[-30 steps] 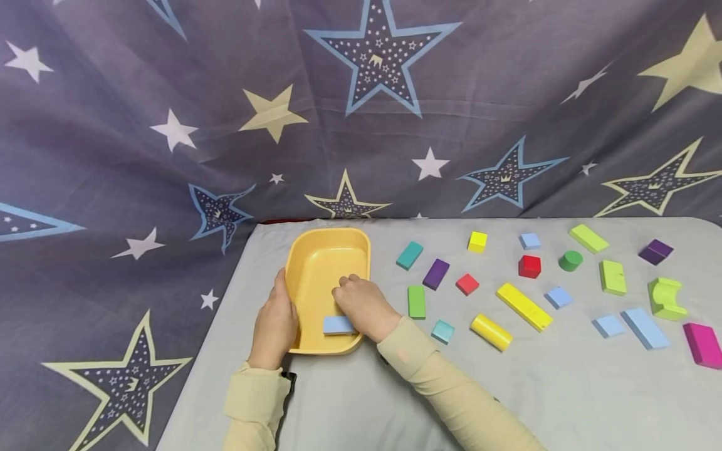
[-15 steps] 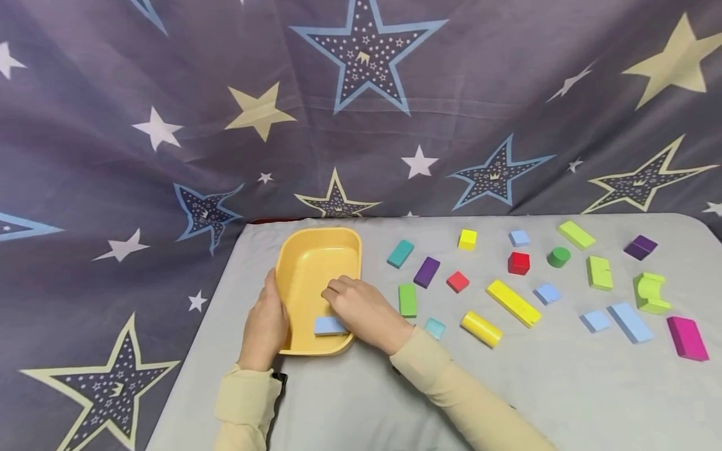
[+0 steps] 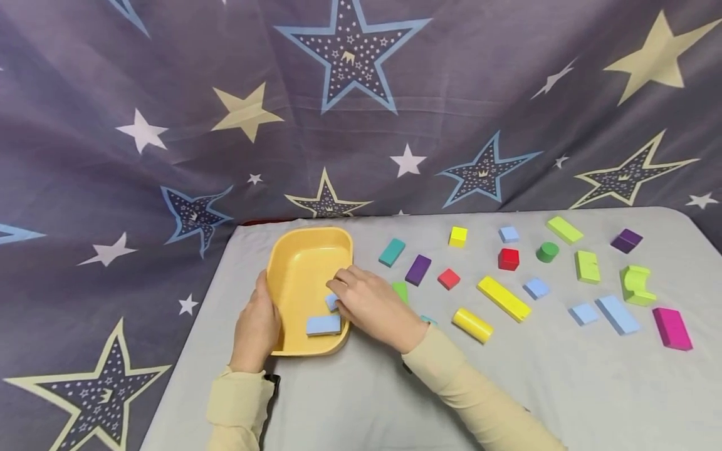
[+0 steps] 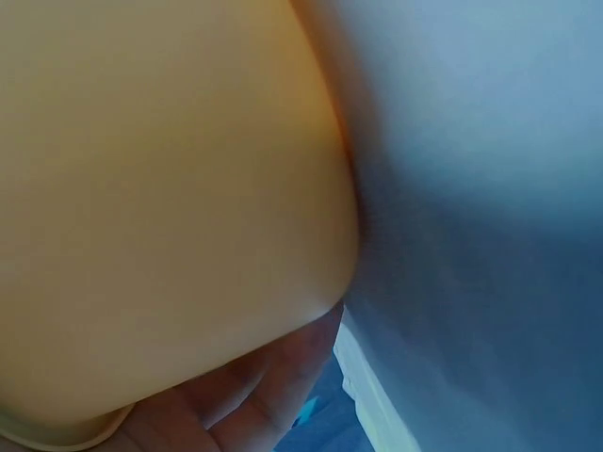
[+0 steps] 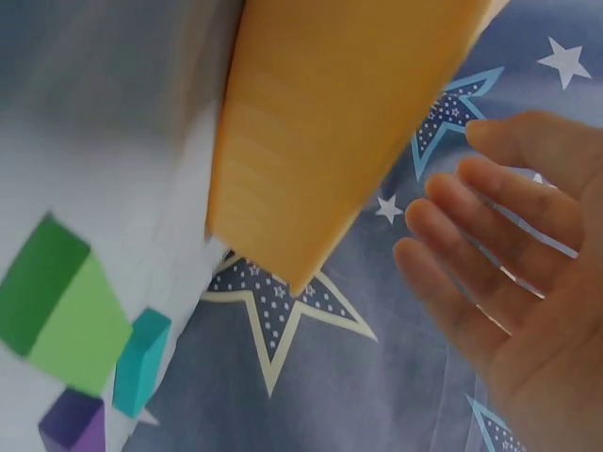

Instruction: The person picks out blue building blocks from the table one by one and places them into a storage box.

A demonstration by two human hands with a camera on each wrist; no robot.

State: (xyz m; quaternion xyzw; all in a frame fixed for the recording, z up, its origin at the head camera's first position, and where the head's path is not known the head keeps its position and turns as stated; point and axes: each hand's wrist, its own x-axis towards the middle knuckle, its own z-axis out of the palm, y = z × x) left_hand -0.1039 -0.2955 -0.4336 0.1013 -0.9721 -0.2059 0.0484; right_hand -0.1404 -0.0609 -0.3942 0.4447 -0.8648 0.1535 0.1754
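Note:
In the head view, a yellow plastic tray (image 3: 307, 263) stands at the left of the table. My left hand (image 3: 256, 326) grips its left side; in the left wrist view the fingers (image 4: 273, 377) lie along the tray's outer wall. Inside lie a light blue rectangular block (image 3: 323, 325) and a smaller light blue block (image 3: 331, 302), partly behind my right fingers. My right hand (image 3: 375, 307) is over the tray's right rim. The right wrist view shows its fingers spread and loosely bent, with nothing between them, beside the tray wall (image 5: 320, 122).
Several blocks lie right of the tray on the grey cloth: a teal block (image 3: 392, 252), a purple block (image 3: 418, 269), a yellow cylinder (image 3: 472, 325), a long yellow block (image 3: 504, 299) and a magenta block (image 3: 672, 328) among them. A starry curtain (image 3: 366, 156) hangs behind the table.
My right hand has shifted up and right relative to the tray, uncovering the smaller blue block and more of the longer one. The left hand stays on the tray. The head view has swung right.

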